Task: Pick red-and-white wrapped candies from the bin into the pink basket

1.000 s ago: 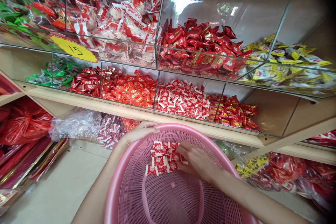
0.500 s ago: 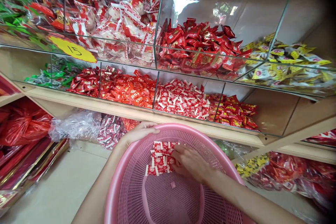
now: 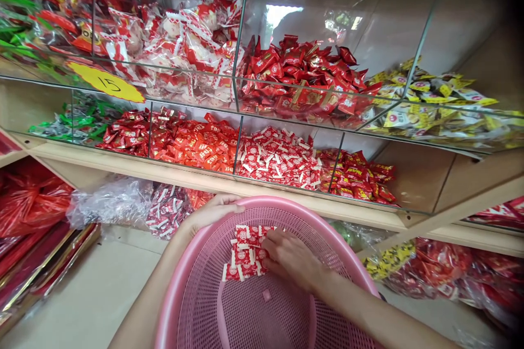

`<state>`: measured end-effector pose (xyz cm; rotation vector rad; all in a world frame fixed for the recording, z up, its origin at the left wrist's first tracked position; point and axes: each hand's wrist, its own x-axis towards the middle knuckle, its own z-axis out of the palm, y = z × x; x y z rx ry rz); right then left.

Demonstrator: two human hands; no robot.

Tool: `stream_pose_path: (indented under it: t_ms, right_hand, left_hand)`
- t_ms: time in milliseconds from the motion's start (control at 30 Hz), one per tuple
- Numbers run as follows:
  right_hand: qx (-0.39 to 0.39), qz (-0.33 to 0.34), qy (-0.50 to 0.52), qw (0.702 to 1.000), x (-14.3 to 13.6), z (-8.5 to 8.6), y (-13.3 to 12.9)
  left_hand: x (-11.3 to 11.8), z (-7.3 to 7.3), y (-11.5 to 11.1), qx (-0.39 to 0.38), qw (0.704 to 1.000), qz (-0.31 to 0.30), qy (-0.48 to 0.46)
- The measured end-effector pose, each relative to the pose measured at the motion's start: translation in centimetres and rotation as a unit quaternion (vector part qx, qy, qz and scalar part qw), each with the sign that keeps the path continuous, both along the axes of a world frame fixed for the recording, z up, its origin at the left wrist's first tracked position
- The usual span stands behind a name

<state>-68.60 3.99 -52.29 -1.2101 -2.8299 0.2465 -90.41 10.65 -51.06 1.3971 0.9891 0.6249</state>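
Pink basket (image 3: pixel 262 324) sat nearest. Right hand (image 3: pixel 292 259) inside, fingers curled against red-and-white packets (image 3: pixel 243 256) on its far wall; couldn't tell if pinching. Left hand (image 3: pixel 212 212) clasped the rim, fingers together. Matching candy heap (image 3: pixel 278 158) lay shelved beyond.

White glare marks a glossy panel (image 3: pixel 315 24) while the upper-right corner falls dark

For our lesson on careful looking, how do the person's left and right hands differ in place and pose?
The left hand grips the rim of the pink basket, while the right hand is inside it. The left hand is clear of the red-and-white packets; the right hand is curled at their edge. The left hand lies fairly extended along the rim, the right hand bent. Both are bare.
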Motion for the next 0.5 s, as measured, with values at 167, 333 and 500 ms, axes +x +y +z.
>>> stream_pose_path:
  t_ms: [167, 333, 500]
  right_hand:
    - [0.010, -0.009, 0.035, 0.999, 0.5, 2.1, 0.5]
    - [0.059, -0.034, 0.142, 0.988, 1.2, 7.0, 4.0]
    - [0.113, -0.088, 0.185, 0.972, 1.1, 9.3, 9.7]
  left_hand:
    - [0.1, 0.2, -0.3, -0.030, 0.999, -0.001, -0.019]
    - [0.2, 0.3, -0.3, -0.032, 0.999, 0.005, -0.021]
    - [0.2, 0.6, -0.2, -0.025, 0.999, -0.004, -0.025]
